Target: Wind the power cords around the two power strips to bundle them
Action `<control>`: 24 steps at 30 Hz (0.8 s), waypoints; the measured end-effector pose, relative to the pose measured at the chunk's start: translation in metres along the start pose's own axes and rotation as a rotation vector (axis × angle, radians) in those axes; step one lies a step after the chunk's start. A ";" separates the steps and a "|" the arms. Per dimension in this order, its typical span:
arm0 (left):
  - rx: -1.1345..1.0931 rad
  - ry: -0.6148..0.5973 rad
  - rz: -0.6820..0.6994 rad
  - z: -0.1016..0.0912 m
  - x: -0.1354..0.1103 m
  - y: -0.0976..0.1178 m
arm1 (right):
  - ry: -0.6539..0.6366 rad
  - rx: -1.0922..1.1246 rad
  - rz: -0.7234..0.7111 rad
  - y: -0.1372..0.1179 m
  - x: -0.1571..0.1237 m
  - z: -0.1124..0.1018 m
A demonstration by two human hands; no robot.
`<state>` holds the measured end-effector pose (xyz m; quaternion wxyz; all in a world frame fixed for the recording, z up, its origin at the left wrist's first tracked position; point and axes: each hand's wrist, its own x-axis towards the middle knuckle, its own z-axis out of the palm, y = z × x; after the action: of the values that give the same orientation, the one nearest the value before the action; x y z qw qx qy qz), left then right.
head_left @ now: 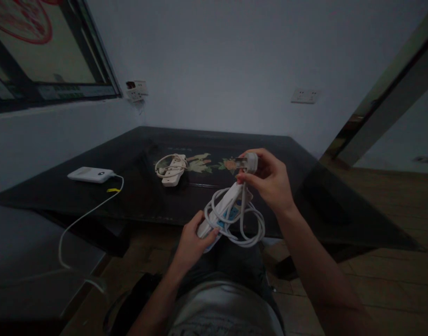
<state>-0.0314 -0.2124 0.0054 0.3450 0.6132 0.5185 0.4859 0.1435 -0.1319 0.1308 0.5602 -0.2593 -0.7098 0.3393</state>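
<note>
far left: white device (91, 174) flat on the dark table (140, 203), thin cable (60, 242) running off its right end and over the table edge, yellow tag (113, 190) by the cable. not in either hand.

next: spare strip (172, 176), lying on the table with its own thin cord looped over it. not held, apart from both hands.

left hand (196, 239): closed round the near end of the held strip (219, 210), thumb on the socket side. strip is off the tabletop, at the near edge, tilted, far end up and to the right, toward the other hand.

middle: cord (261, 228) wraps the strip in loose loops, several hanging out on its right side, below the right hand.

right hand (274, 179): narrow pinch on the plug (251, 163), thumb below, fingers above, prongs facing left. plug sits above the strip's far end; cord drops from it into the loops. can't tell if the thumb also touches the strip.

step in hand, my read: managing the held strip's cord, coil around it, plug end controlled. the next move seems to call for a steady left grip and the plug guided without snagging loops; can't tell if winding or unwinding.

far right: wall outlet (304, 96), well apart from the plug.
</note>
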 end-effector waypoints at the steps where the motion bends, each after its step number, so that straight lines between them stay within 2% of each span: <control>1: 0.011 -0.011 0.007 -0.001 -0.001 0.001 | -0.014 -0.002 0.012 0.002 0.001 0.001; 6: 0.028 -0.074 0.011 0.001 -0.005 0.007 | -0.278 -0.088 0.108 0.007 0.005 0.003; 11: 0.002 -0.078 -0.028 0.004 -0.004 0.008 | -0.432 -0.120 0.203 0.012 0.011 -0.004; 17: -0.143 -0.118 -0.088 0.002 -0.001 0.001 | -0.637 0.171 0.453 0.018 0.018 -0.020; 19: -0.199 -0.131 -0.111 0.001 0.000 -0.001 | -0.702 0.288 0.460 0.019 0.019 -0.026; 24: -0.345 -0.167 -0.188 0.001 0.001 -0.003 | -0.842 0.458 0.371 0.021 0.020 -0.035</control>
<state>-0.0313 -0.2101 0.0022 0.5305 0.5321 0.4521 0.4807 0.1728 -0.0965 0.1321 0.1987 -0.0925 -0.7234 0.6547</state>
